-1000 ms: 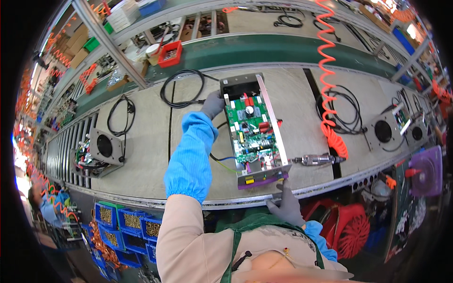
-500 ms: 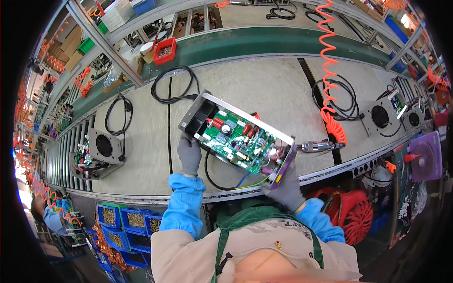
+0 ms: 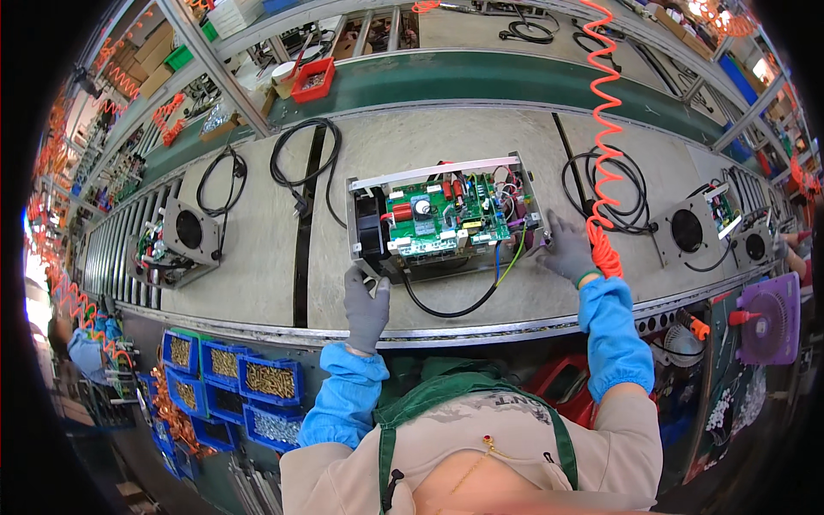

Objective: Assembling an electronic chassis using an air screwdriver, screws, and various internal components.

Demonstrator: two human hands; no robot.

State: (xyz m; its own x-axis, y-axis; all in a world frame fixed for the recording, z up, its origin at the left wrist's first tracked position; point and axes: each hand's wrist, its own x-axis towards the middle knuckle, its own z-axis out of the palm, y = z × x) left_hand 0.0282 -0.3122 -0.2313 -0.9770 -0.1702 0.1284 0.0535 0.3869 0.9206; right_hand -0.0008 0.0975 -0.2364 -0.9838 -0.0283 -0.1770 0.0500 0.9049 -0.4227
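An open metal power-unit chassis (image 3: 442, 176) with a green circuit board (image 3: 442, 215) and a black fan (image 3: 371, 225) at its left end rests on the worktable before me. A black cable (image 3: 451, 314) loops from its near side, and thin blue and yellow-green wires (image 3: 515, 257) hang at its right. My left hand (image 3: 366, 307), in a grey glove, is at the near left corner, thumb and fingers apart. At the right end, my right hand (image 3: 568, 249), likewise gloved, reaches to the end panel with fingers spread. The air screwdriver is not visible now.
Similar fan units stand at left (image 3: 184, 232) and right (image 3: 687, 230). An orange coiled hose (image 3: 603, 129) hangs over the right side. Coiled black cables (image 3: 305, 154) lie on the table. Blue bins of screws (image 3: 273, 378) sit below left; a purple fan (image 3: 766, 319) is at right.
The chassis has gone from tilted in both hands to lying level on the table. My right hand has shifted right and away from me; my left hand has slid slightly right and nearer me.
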